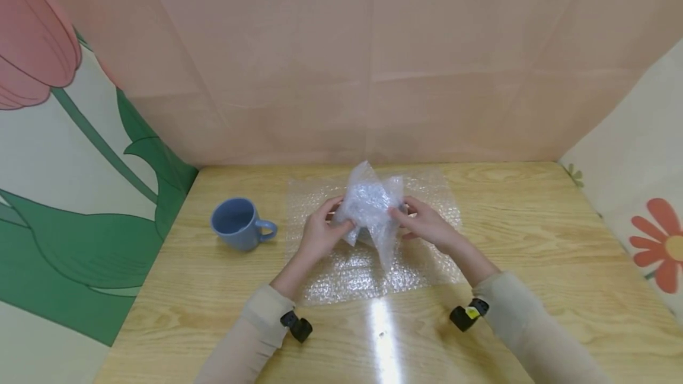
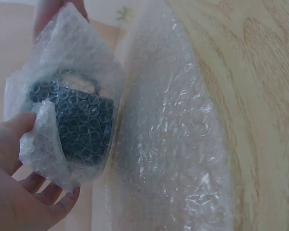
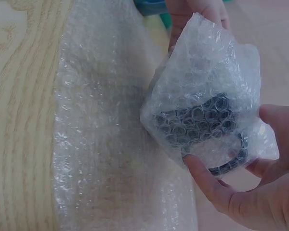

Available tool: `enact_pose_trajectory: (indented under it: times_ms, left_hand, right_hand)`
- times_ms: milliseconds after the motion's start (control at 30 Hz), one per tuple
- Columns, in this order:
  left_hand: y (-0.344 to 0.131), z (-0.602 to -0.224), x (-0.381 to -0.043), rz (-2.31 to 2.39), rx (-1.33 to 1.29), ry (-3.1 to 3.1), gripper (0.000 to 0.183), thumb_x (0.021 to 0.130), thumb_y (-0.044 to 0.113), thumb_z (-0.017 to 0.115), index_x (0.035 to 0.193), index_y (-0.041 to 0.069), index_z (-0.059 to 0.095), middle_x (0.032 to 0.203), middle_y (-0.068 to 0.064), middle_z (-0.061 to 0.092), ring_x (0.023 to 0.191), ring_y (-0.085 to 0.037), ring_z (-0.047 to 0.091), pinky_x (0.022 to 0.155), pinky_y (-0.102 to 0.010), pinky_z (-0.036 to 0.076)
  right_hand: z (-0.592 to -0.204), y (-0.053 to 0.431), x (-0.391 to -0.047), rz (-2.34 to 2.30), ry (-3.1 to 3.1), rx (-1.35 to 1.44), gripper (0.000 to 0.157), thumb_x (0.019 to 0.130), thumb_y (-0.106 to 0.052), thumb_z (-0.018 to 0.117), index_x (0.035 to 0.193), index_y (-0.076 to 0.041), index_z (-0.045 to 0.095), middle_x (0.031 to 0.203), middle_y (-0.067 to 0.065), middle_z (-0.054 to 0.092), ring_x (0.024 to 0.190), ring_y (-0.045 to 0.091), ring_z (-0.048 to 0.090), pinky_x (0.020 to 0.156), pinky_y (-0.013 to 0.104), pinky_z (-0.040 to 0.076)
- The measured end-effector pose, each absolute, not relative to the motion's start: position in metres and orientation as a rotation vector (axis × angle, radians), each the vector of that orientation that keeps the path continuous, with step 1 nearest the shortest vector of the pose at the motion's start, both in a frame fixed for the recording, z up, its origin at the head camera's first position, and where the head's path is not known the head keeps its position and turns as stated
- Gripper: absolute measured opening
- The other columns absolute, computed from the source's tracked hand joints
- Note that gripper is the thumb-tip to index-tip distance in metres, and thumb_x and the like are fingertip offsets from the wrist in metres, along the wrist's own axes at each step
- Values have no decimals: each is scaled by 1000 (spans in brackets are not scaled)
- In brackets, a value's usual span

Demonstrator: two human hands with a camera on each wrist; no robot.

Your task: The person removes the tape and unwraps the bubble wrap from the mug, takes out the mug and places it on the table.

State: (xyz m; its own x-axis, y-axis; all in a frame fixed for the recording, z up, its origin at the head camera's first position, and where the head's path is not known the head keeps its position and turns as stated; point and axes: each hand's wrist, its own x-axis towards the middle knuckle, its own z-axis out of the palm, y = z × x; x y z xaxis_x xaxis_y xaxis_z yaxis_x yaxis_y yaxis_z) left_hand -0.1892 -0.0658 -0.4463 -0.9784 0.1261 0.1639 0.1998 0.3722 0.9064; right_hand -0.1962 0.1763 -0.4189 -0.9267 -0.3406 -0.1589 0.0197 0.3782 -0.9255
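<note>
A dark mug [image 2: 84, 120] shows through a wrapping of bubble wrap [image 1: 368, 197], its handle visible through the plastic in both wrist views. My left hand [image 1: 321, 231] grips the bundle's left side, thumb over a folded flap and fingers beneath. On the other side, my right hand [image 1: 429, 227] holds the bundle near the mug's handle [image 3: 241, 156], between thumb and fingers. Pointed corners of the wrap stick up and hang down toward the front. Below the bundle a flat sheet of bubble wrap [image 1: 347, 280] is spread on the table.
A blue mug [image 1: 237, 225] stands upright to the left of the sheet, handle pointing right. The wooden table [image 1: 533, 242] meets a pink backdrop [image 1: 341, 76] at its far edge. Flower-patterned panels flank the left and right sides.
</note>
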Motion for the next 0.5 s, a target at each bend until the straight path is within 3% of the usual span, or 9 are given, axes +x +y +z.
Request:
enact_pose_trajectory:
  times_ms: [500]
  left_hand:
    - [-68, -457, -194, -1649, -311, -2585, 54, 77, 20, 72, 128, 23, 53, 115, -7, 62, 94, -24, 59, 76, -30, 53]
  right_hand:
    - [-428, 173, -195, -1545, 2331, -214, 50, 93, -38, 51, 125, -1, 43, 117, 28, 48, 94, 32, 59, 80, 50, 52]
